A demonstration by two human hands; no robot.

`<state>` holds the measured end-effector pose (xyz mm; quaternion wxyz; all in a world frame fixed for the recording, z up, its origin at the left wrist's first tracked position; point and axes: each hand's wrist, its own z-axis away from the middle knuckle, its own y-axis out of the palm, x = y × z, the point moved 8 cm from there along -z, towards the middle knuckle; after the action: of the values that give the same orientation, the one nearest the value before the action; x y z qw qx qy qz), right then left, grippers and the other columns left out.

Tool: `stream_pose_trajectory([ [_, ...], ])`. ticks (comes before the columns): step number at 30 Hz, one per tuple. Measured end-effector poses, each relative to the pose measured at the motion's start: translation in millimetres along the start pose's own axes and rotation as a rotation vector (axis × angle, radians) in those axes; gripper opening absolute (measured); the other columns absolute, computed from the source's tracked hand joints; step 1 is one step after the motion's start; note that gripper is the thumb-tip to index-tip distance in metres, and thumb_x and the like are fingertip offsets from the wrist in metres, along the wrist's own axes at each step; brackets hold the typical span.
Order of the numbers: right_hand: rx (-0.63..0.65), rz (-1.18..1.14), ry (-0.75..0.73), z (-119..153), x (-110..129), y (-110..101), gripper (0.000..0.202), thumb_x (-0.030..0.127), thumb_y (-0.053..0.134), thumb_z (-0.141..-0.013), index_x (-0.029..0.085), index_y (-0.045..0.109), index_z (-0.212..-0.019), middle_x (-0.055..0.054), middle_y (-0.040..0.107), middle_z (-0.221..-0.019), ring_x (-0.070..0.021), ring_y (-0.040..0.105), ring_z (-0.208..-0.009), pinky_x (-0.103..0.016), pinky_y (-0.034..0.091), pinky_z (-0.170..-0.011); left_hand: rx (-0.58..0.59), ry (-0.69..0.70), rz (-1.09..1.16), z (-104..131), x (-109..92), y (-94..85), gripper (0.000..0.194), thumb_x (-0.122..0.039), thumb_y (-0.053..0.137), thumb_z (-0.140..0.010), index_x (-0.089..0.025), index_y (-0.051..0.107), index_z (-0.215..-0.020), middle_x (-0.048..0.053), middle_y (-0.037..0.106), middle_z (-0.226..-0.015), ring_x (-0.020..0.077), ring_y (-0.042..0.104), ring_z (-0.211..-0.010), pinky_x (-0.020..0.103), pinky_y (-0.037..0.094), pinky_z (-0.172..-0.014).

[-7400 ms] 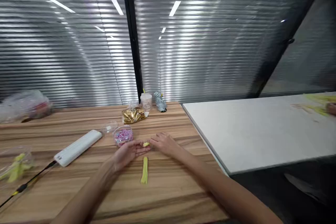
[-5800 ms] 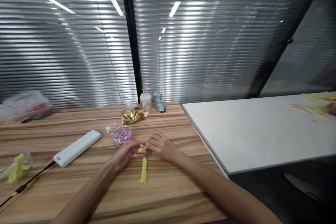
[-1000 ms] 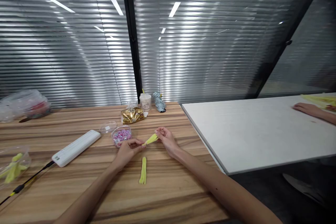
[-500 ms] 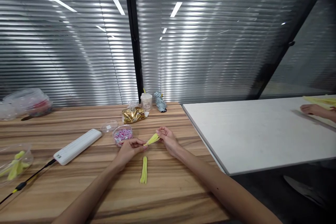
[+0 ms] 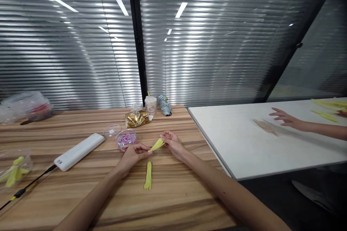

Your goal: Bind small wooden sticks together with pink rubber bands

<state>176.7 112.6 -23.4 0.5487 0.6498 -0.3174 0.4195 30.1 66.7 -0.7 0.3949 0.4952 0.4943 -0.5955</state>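
My left hand [image 5: 135, 156] pinches the lower left end of a short bundle of yellow strands [image 5: 157, 145], which look soft like yarn. At the other end, the fingertips of my right hand [image 5: 172, 144] are closed on the bundle, so it is stretched at a slant between both hands above the wooden table. A second, similar yellow bundle [image 5: 148, 176] lies on the wood just below my hands. Close behind my left hand stands a clear round tub [image 5: 126, 139] of small pink and purple bands, with its clear lid [image 5: 112, 130] lying beside it.
A white power strip [image 5: 79, 152] with a black cable lies left, near a clear container [image 5: 16, 169] holding yellow pieces. Behind are a gold packet [image 5: 137, 118], a paper cup [image 5: 150, 105] and a crumpled blue-grey wrapper [image 5: 165, 105]. Another person's hand [image 5: 287, 120] reaches over the white table [image 5: 230, 144].
My hands hold the yellow bundle almost unmoved. On the white table, the other person's hand has moved left and opened, beside a blurred tan object; a yellow piece now lies at the right.
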Motion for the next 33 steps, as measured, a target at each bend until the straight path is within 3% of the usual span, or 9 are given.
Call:
stream_pose_trajectory([
  [12,-0.050,0.062,-0.035,-1.9,-2.9,-3.6,0.036,0.039,0.072,-0.056,0.017,0.052,-0.077,0.006,0.053,-0.059,-0.0051,0.043,-0.049,-0.017,0.030,-0.045,-0.052,-0.044,0.075,-2.6,5.1,-5.2,0.029,-0.033,0.074,-0.054,-0.014,0.064,-0.074,0.007,0.069,-0.079,0.0195,0.062,-0.077,0.034,0.047,-0.079],
  [21,-0.088,0.029,-0.005,-4.7,-7.5,-8.7,0.040,0.045,0.071,-0.054,0.017,0.054,-0.077,0.005,0.054,-0.061,-0.0067,0.046,-0.048,-0.020,0.035,-0.046,-0.082,-0.068,0.159,-5.4,10.2,-8.6,0.031,-0.031,0.075,-0.053,-0.013,0.063,-0.075,0.005,0.069,-0.077,0.0170,0.063,-0.075,0.032,0.048,-0.080],
  [33,-0.023,-0.016,0.010,-5.1,-8.0,-3.7,0.039,0.050,0.068,-0.058,0.016,0.057,-0.075,0.002,0.056,-0.064,-0.0071,0.049,-0.048,-0.021,0.036,-0.047,-0.103,-0.069,0.237,-8.5,13.8,-11.2,0.032,-0.031,0.074,-0.056,-0.014,0.063,-0.080,0.002,0.068,-0.075,0.0135,0.063,-0.069,0.028,0.050,-0.074],
])
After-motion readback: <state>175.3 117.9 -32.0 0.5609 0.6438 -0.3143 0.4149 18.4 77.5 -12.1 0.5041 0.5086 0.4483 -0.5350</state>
